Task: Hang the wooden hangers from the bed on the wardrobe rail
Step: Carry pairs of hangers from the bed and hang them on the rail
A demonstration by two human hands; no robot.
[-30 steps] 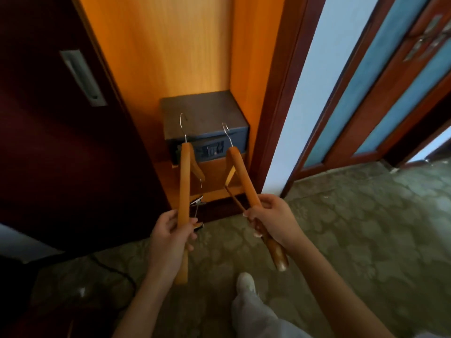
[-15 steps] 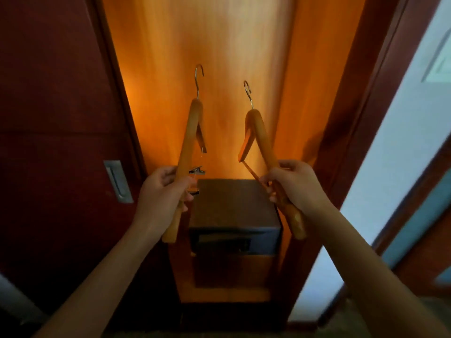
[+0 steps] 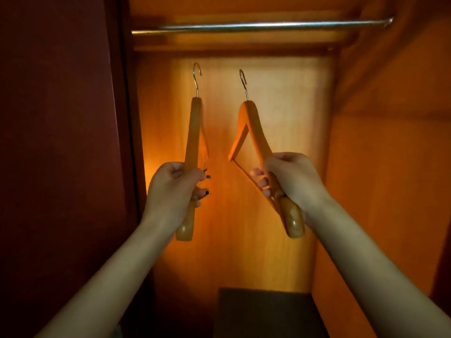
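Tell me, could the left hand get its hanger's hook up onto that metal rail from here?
Probably yes. The left hand holds its hanger upright, hook just below the rail. Nothing hangs on the rail and the space between looks free.

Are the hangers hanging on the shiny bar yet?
No, both hooks are below the rail: the left hand and right hand each hold up a hanger, the left hanger and the right hanger.

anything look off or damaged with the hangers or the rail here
Nothing stands out. The left hand and right hand each hold an intact wooden hanger, hooks up, below the bare, level rail.
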